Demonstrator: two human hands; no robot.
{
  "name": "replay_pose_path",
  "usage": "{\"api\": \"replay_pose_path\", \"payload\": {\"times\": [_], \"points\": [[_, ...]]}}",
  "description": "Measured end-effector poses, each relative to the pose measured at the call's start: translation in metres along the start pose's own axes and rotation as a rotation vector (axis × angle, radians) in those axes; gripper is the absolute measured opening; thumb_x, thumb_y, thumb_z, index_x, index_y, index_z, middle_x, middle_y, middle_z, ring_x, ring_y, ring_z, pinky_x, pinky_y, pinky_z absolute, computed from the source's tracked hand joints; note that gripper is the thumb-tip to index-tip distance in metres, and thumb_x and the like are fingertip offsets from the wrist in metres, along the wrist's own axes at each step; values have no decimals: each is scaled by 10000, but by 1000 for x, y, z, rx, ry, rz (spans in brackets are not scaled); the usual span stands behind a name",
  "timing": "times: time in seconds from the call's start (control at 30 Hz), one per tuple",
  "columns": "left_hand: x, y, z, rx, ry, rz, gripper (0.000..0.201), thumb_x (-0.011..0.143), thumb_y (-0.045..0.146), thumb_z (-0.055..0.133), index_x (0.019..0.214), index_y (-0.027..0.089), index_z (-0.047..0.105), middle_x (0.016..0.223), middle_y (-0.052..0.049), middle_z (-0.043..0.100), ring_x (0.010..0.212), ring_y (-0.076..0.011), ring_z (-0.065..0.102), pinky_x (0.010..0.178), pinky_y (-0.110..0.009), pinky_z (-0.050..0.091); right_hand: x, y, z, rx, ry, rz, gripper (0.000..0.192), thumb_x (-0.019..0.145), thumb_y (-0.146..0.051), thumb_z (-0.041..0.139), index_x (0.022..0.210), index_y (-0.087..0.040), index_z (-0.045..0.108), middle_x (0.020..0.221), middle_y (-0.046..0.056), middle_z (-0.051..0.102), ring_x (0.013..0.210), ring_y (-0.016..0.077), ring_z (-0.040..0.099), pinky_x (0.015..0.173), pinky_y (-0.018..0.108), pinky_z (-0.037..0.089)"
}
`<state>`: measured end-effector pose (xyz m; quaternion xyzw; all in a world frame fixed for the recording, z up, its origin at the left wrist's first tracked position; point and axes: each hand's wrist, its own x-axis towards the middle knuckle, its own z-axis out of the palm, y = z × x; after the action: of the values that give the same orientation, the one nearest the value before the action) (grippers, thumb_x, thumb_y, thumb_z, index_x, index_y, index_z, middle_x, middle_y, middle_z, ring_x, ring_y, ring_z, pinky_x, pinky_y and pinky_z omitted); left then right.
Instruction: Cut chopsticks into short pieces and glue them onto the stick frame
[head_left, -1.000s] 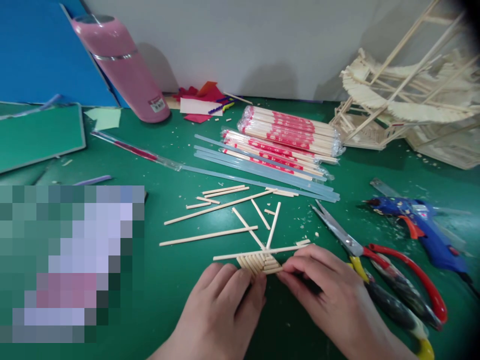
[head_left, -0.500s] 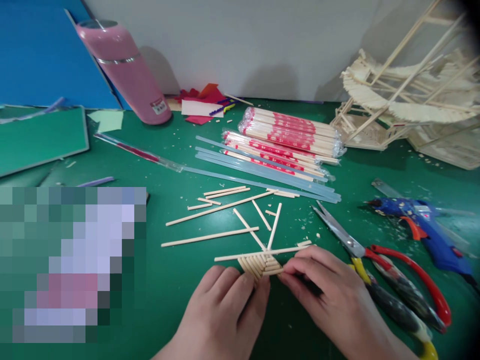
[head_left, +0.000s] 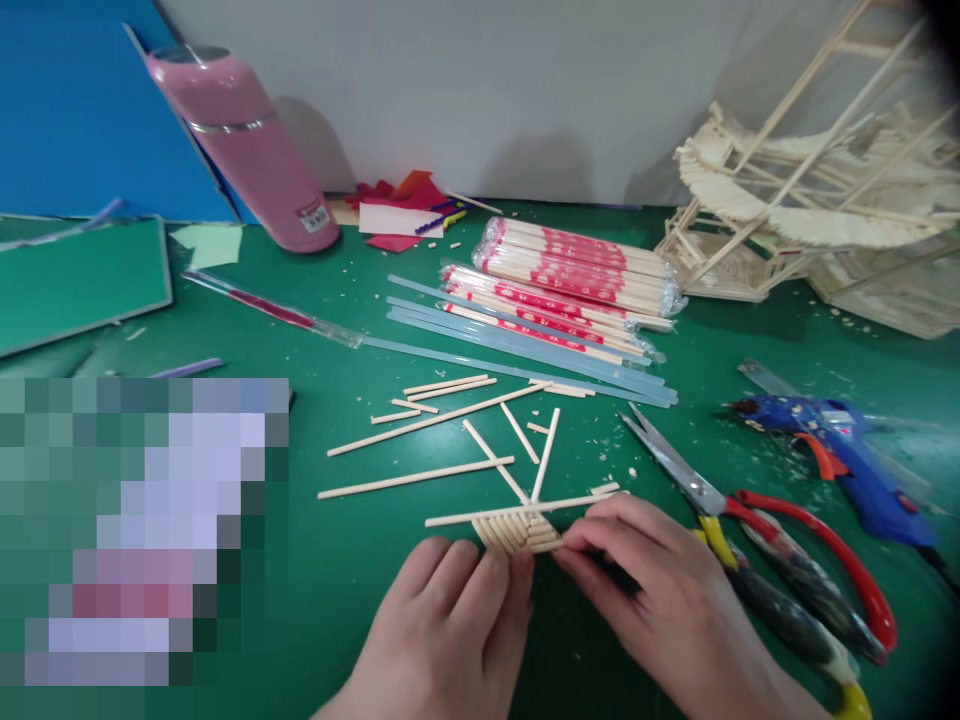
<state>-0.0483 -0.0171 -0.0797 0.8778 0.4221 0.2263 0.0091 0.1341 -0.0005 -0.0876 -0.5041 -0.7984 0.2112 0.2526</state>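
A small panel of short wooden sticks [head_left: 504, 530], laid side by side in slanting rows, lies at the front middle of the table. Its near edge is gripped by the closed fingers of my left hand [head_left: 442, 620], which cover part of it. At the panel's right end, my right hand [head_left: 664, 590] pinches the tip of a short stick [head_left: 547, 545] between thumb and fingers. A longer stick [head_left: 480, 516] runs along the panel's far edge, its right end close to my right fingertips. Two sticks stretch away behind the panel, one being a pale stick [head_left: 546, 455].
Loose sticks [head_left: 416, 478] lie farther back, before blue-grey glue sticks [head_left: 525, 350] and wrapped chopsticks [head_left: 577, 262]. Scissors [head_left: 705, 490], pliers [head_left: 787, 610] and a blue glue gun [head_left: 855, 450] are at right. A pink bottle [head_left: 255, 150] stands back left; a stick model [head_left: 780, 220] stands back right.
The whole view has shifted slightly left. Both hands keep nearly the same hold on the panel and the short stick.
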Motion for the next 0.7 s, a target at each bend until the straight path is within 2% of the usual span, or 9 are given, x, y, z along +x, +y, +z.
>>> {"api": "replay_pose_path", "payload": {"times": [0.13,0.23,0.33,0.47,0.7], "points": [[1,0,2,-2,24,-2,268,837,64,374,782,129,628,596,-17,582,526,-136,554,494,-269,442,0,-1,0,-3,-2,2,99,809,-187,522,777,-196,615,728,21,574,674,136,562,622,267,479],[0,-1,5,-6,57,-6,281,846,63,361,772,134,623,595,-13,577,526,-135,546,502,-277,436,3,-2,-7,52,-49,29,103,797,-155,516,811,-201,607,755,13,574,691,124,566,634,246,480],[-4,-1,5,-28,-55,-2,223,843,93,406,833,145,623,656,-11,598,559,-138,547,510,-283,428,6,-2,-18,146,-89,82,155,774,-109,504,873,-197,584,817,11,581,730,104,569,656,207,481],[-9,-4,4,-33,-63,-15,187,846,129,433,863,158,616,697,-4,614,588,-140,552,503,-280,416,8,1,-29,153,-68,138,154,782,-117,496,890,-195,573,864,10,587,773,95,568,697,193,474],[-12,-8,8,80,-85,68,187,858,151,425,928,148,599,733,-13,619,601,-143,549,514,-288,401,7,1,-28,166,-111,145,162,811,-125,451,873,-203,578,840,7,576,755,103,557,688,224,470]]}}
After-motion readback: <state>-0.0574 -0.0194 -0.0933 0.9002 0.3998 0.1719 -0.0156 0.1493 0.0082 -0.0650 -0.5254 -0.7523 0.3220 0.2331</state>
